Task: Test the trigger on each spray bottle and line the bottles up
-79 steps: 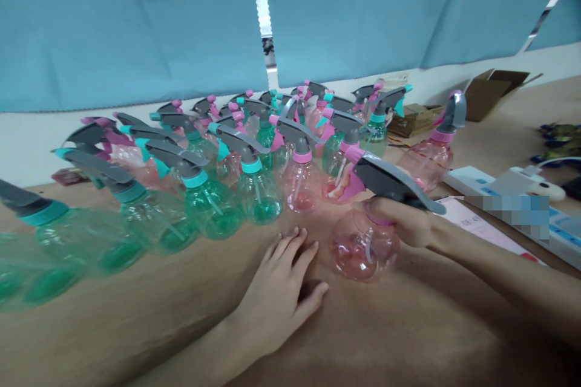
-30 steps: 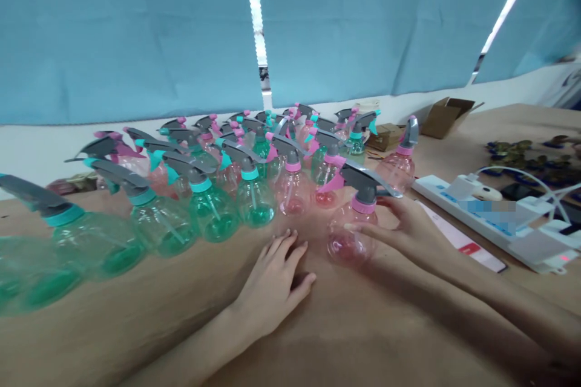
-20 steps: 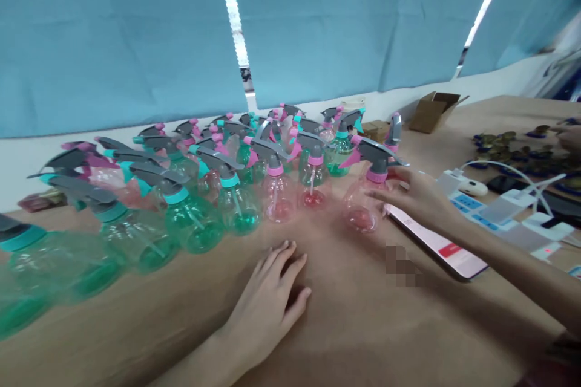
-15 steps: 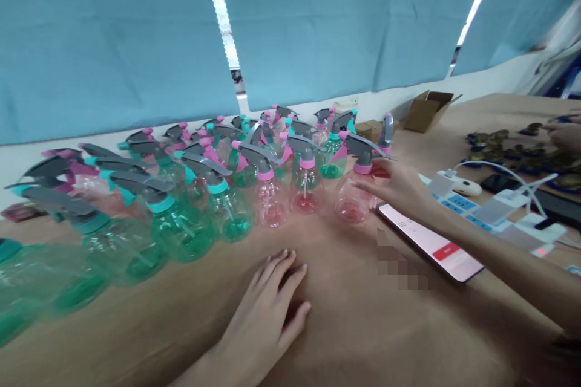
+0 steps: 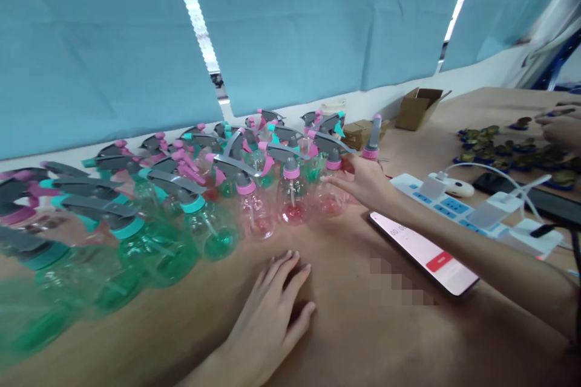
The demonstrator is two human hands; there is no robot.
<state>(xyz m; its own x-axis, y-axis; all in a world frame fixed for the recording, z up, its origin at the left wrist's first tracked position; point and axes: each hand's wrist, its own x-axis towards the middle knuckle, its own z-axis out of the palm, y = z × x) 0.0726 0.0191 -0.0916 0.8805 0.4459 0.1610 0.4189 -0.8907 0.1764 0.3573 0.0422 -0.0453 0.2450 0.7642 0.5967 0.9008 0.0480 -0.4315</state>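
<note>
A blue curtain (image 5: 290, 30) hangs at twelve o'clock, behind the desk (image 5: 345, 326). A white power strip (image 5: 433, 198) lies at three o'clock. Green and pink spray bottles (image 5: 211, 236) crowd from eight to twelve. The right hand (image 5: 370, 181) pinches a pink spray bottle (image 5: 330, 196) near its neck, upright, at one o'clock from the left hand (image 5: 267, 305), which lies palm down, fingers spread. A lit phone (image 5: 422, 254) rests at four.

To the right of the fingers (image 5: 297, 283) of the left hand (image 5: 267, 311), a phone (image 5: 420, 254) shows a number (image 5: 397, 231) beginning "00:0", its remainder cut off by the right forearm (image 5: 476, 248). The lettering (image 5: 441, 261) on its red button (image 5: 438, 263) is too small to read.
</note>
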